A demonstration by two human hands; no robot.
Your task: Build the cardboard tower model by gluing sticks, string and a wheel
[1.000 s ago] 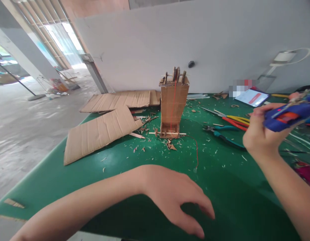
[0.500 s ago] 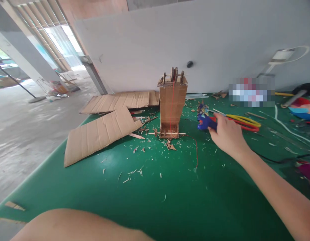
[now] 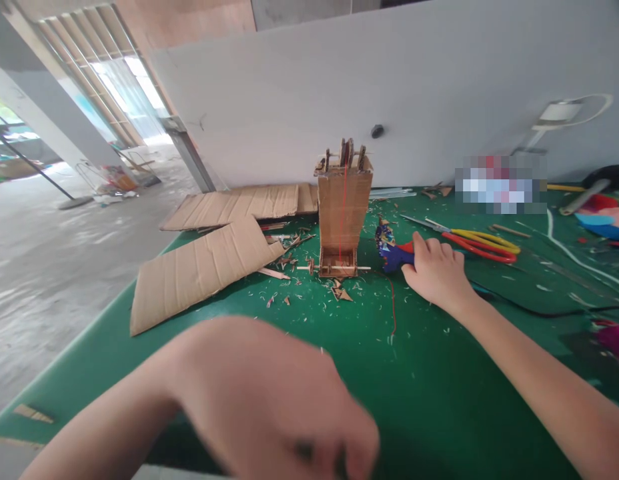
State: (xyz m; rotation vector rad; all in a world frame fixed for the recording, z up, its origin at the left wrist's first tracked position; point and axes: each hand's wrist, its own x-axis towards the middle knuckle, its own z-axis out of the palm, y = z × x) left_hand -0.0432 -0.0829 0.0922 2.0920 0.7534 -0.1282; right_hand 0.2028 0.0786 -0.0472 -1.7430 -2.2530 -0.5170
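A tall cardboard tower (image 3: pixel 342 217) with small wheels on top and a red thread down its front stands on the green table (image 3: pixel 439 400). My right hand (image 3: pixel 436 272) is wrapped round a blue glue gun (image 3: pixel 389 250), whose nozzle rests on the table just right of the tower's base. My left hand (image 3: pixel 269 400) hangs close to the camera over the near table edge. It is blurred, with the fingers curled down, and I cannot see whether it holds anything.
Flat cardboard sheets (image 3: pixel 204 263) lie left of the tower, with scraps and shavings around its base. Red and yellow scissors (image 3: pixel 477 241) lie behind my right hand. A black cord (image 3: pixel 539 310) runs to the right. A grey partition wall (image 3: pixel 389 87) closes the back.
My right hand has brought the glue gun left and down, close beside the tower's base. My left hand has risen back into view near the camera.
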